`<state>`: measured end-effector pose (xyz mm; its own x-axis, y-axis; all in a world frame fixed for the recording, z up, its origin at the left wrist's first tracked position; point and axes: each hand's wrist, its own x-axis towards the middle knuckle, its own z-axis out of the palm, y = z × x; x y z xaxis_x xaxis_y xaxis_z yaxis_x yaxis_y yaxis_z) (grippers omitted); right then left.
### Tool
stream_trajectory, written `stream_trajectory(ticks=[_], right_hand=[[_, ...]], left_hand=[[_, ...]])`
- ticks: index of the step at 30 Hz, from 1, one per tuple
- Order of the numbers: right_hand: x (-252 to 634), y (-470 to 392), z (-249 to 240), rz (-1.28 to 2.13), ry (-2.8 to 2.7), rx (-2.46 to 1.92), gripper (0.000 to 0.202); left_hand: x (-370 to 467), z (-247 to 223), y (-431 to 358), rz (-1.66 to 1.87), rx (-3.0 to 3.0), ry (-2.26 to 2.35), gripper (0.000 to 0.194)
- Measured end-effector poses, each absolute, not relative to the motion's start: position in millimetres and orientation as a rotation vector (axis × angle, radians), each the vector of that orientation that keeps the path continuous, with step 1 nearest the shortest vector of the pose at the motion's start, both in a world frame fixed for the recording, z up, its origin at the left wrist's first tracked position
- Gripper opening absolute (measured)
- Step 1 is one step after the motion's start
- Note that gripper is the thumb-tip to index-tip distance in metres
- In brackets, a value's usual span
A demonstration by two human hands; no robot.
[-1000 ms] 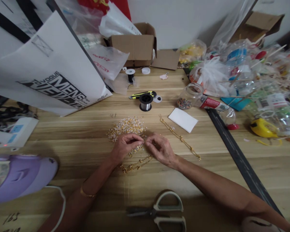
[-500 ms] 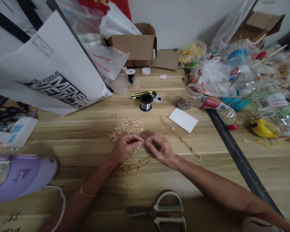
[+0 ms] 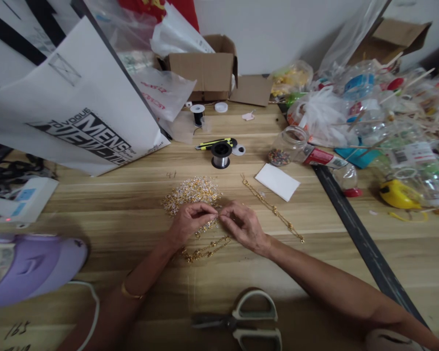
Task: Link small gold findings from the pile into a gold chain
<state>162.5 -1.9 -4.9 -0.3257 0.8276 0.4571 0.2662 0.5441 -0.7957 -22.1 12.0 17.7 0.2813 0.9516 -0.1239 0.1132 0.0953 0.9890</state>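
Beads [image 3: 190,191] heaped on the table [image 3: 131,273], partly covered by two pinching hands.
Left hand [image 3: 190,219] and right hand [image 3: 245,228] have fingertips closed, on what I can't tell. Beyond the beads stands a spool [image 3: 220,162]; nearer lie a chain [image 3: 205,252] and scissors [image 3: 237,321]; leftward, an iron [image 3: 46,263]. The right fingertips have edged slightly leftward since before.

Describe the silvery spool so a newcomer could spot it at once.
Find the open cardboard box at the back of the wooden table, then come forward to the yellow-and-black cutter. The silvery spool stands on the near side of it. Its black rims and silvery winding set it apart from the farther spool, which has a white rim and dark winding.
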Motion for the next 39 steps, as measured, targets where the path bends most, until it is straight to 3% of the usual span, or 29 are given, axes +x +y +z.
stream_trajectory(ticks=[39], right_hand=[[164.1, -2.6, -3.7, 0.774, -1.879, -0.911, 0.010]], left_hand=[[-23.5, 18.0, 11.7, 0.910, 1.377, 1.125, 0.006]])
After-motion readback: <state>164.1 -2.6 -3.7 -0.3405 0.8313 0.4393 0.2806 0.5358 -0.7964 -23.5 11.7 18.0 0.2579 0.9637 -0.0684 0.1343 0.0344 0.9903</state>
